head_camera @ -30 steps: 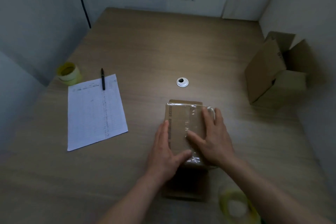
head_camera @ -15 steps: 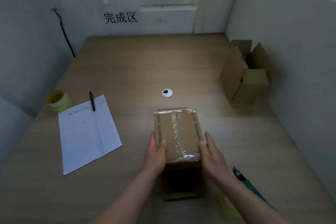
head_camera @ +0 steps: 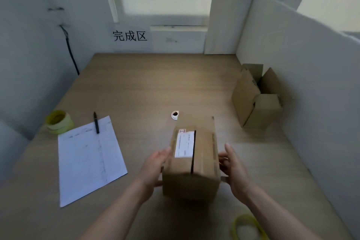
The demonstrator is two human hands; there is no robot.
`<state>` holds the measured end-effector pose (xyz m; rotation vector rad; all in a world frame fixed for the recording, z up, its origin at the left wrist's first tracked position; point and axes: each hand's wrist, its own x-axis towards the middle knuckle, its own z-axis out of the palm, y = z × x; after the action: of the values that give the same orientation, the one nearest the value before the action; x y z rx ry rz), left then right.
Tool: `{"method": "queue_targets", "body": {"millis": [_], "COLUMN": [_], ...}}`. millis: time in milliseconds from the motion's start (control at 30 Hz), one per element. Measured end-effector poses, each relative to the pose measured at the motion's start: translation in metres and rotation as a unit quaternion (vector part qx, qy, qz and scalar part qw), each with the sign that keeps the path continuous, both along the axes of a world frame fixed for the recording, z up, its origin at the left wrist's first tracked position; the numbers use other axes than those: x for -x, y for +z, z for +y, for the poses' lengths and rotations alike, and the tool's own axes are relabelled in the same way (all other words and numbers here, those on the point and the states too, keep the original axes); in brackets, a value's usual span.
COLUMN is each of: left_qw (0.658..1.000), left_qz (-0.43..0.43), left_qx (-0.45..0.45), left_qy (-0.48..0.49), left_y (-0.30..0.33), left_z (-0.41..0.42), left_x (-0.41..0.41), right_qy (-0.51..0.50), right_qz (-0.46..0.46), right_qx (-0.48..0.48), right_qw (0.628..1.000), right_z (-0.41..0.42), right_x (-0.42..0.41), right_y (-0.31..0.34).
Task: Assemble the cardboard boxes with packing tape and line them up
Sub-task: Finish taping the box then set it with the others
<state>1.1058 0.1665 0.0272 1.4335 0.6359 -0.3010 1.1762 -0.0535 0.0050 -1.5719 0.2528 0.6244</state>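
Nearest the viewer, a left hand (head_camera: pixel 155 165) and a right hand (head_camera: pixel 234 167) gripped the sides of a brown rectangular cardboard box (head_camera: pixel 191 163) with a white label, above the smooth wooden table (head_camera: pixel 146 87). Farther right stood an open-flapped cardboard box (head_camera: pixel 255 99).

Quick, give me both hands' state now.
Left hand: holding the brown cardboard box at its left side.
Right hand: holding the same box's right side.
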Motion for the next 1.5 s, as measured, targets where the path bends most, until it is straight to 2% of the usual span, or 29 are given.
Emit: {"method": "queue_targets", "body": {"millis": [133,200,267,333,433,567,767,867,1000,1233,1400,1500], "left_qw": [0.997,0.99,0.966,0.95,0.936,0.928,0.9,0.907,0.926,0.954,0.898,0.861], "left_qz": [0.066,0.065,0.057,0.048,0.02,-0.056,-0.105,-0.089,-0.063,-0.088,-0.104,-0.108], "left_qx": [-0.01,-0.085,-0.208,-0.267,-0.3,-0.343,-0.41,-0.398,-0.352,-0.265,-0.397,-0.47], "left_qy": [-0.031,-0.094,-0.14,-0.155,-0.183,-0.134,-0.099,-0.1,-0.118,-0.111,-0.157,-0.164], "left_y": [-0.017,-0.032,-0.037,-0.036,-0.038,-0.045,-0.043,-0.043,-0.037,-0.021,-0.014,-0.007], "left_z": [-0.011,-0.013,-0.022,-0.033,-0.045,-0.058,-0.086,-0.09,-0.097,-0.114,-0.091,-0.064], "left_x": [0.007,0.005,-0.001,-0.008,-0.028,-0.083,-0.178,-0.22,-0.262,-0.271,-0.219,-0.175], "right_qy": [0.009,0.039,0.093,0.135,0.159,0.15,0.099,0.058,0.097,0.131,0.157,0.184], "right_qz": [-0.007,-0.062,-0.116,-0.14,-0.135,-0.176,-0.291,-0.322,-0.363,-0.343,-0.494,-0.52], "right_qx": [0.062,0.169,0.291,0.332,0.322,0.35,0.41,0.403,0.403,0.443,0.411,0.371], "right_qw": [0.998,0.983,0.945,0.923,0.924,0.908,0.859,0.855,0.834,0.818,0.75,0.747], "right_z": [0.012,0.016,0.02,0.021,0.012,0.004,-0.004,-0.02,-0.034,-0.032,-0.027,-0.009], "right_x": [0.006,0.006,0.005,0.001,-0.024,-0.079,-0.186,-0.219,-0.24,-0.255,-0.211,-0.165], "right_y": [0.004,0.005,0.006,0.006,0.006,0.014,0.035,0.041,0.037,0.033,0.036,0.04]}}
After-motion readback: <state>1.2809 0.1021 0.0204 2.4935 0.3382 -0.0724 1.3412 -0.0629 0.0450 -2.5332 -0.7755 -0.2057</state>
